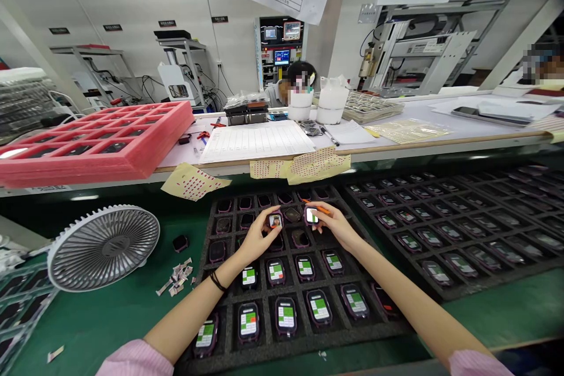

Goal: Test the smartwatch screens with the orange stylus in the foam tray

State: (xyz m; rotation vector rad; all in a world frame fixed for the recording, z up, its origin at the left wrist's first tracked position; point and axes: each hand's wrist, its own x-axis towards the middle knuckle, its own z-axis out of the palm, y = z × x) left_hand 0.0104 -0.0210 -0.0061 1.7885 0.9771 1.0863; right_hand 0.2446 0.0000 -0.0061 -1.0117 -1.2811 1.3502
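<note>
My left hand [257,241] pinches a small smartwatch [275,221] whose lit screen shows a picture. My right hand [333,225] holds a second smartwatch [312,215] with a green and white screen, close to the first. An orange stick [319,207] shows just above my right fingers, and I cannot tell whether they hold it. Below both hands, a black foam tray [220,252] holds rows of smartwatches in square pockets. The nearer watches show green and white screens. The farther ones are dark.
To the right lies a second black tray [445,229] of watches. A round white fan [103,248], paper scraps [176,277] and a dark watch [180,243] sit on the green mat. Behind are a pink foam tray [92,141], papers, sticker sheets and a seated co-worker [299,85].
</note>
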